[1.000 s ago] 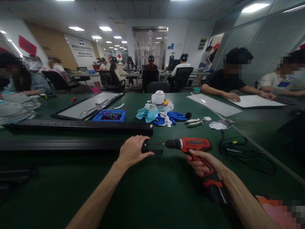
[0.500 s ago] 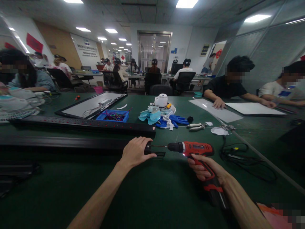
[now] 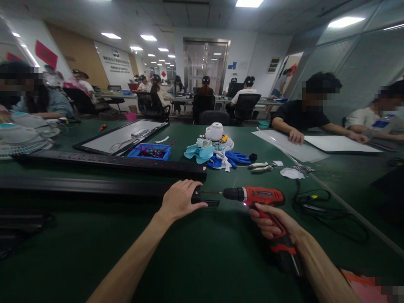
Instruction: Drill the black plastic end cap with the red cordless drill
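My right hand (image 3: 269, 223) is wrapped round the grip of a red and black cordless drill (image 3: 263, 196), its small light lit. The drill points left, and its long thin bit (image 3: 212, 192) reaches the end of a long black bar (image 3: 94, 188). My left hand (image 3: 181, 198) is clasped over that bar's right end, thumb below and fingers on top. A dark slotted piece (image 3: 213, 203) sticks out under my left thumb. Exactly where the bit tip meets the bar's end is too small to make out.
Behind the bar lies a second black strip (image 3: 126, 165) with red dots. Beyond are a blue tray (image 3: 150, 152) of wires, fan parts (image 3: 199, 150), blue gloves (image 3: 232, 159) and pliers (image 3: 260, 167). A black cable (image 3: 315, 208) lies right. Co-workers sit across the table.
My hands, the drill and the black bar hold nearly the same places. The view has shifted slightly. Across the table, a co-worker's hand has moved a little to the right on the sheet.
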`<state>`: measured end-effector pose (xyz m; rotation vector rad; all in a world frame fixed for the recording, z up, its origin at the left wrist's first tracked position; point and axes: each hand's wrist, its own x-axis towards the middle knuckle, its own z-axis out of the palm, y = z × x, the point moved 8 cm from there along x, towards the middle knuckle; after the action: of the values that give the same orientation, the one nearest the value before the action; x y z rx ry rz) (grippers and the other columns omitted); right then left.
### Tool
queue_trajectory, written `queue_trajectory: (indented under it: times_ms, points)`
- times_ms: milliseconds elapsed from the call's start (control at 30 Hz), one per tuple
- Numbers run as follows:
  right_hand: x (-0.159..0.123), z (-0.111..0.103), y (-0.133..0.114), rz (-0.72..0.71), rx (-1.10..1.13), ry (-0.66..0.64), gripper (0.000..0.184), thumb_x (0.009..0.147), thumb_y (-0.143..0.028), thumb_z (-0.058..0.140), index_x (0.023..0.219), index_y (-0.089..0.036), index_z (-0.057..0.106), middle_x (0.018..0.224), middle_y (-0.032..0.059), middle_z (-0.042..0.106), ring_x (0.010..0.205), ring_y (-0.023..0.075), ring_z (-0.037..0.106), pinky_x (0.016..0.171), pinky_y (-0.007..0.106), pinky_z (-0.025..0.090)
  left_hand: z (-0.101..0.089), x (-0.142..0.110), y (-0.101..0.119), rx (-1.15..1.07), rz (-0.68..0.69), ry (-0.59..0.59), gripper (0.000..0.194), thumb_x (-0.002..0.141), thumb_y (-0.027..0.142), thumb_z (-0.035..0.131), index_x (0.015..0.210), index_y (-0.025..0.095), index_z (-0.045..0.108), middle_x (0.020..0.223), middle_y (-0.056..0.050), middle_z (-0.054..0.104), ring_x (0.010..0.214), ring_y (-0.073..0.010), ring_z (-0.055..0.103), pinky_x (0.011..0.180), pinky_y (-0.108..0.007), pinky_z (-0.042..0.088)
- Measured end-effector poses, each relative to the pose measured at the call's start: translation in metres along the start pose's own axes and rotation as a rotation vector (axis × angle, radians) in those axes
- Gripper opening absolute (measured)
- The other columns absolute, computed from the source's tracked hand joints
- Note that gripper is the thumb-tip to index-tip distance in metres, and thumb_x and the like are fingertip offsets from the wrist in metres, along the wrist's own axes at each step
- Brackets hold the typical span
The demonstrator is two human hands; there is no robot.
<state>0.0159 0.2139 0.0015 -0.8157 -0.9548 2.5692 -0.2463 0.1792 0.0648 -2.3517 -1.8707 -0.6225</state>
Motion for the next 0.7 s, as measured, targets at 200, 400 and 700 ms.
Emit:
queue_trajectory:
  times_ms: [200, 400, 700]
  points:
    - [-0.0004, 0.0013, 0.0001, 0.009, 0.025, -0.016, 0.029, 0.095, -0.037, 0.071, 0.083, -0.014, 0.059, 0.055, -0.0104, 0.044, 0.036, 0.0013, 0.028, 0.043, 0.015, 0.041, -0.0011, -0.0002, 0.0002, 0.004, 0.000, 0.002, 0.072, 0.086, 0.077, 0.055, 0.131, 0.021, 0.059, 0.114, -0.008, 0.069, 0.100, -0.0257, 0.065, 0.090, -0.042, 0.052]
    - [0.0009, -0.0036, 0.0001, -0.010, 0.009, 0.000, 0.029, 0.092, -0.040, 0.073, 0.086, -0.014, 0.061, 0.055, -0.0105, 0.041, 0.036, 0.0016, 0.026, 0.042, 0.016, 0.041, 0.0003, -0.0008, 0.0016, 0.012, 0.016, -0.015, 0.073, 0.086, 0.076, 0.056, 0.137, 0.024, 0.056, 0.119, -0.008, 0.068, 0.104, -0.0268, 0.064, 0.093, -0.044, 0.051]
    - [-0.0028, -0.0002, -0.0014, -0.037, 0.010, 0.000, 0.024, 0.097, -0.035, 0.066, 0.093, -0.012, 0.065, 0.056, -0.0097, 0.043, 0.036, 0.0018, 0.028, 0.044, 0.016, 0.041, -0.0015, -0.0005, 0.0037, 0.045, 0.015, 0.009, 0.070, 0.087, 0.075, 0.058, 0.136, 0.025, 0.058, 0.117, -0.007, 0.069, 0.104, -0.0273, 0.065, 0.092, -0.043, 0.052]
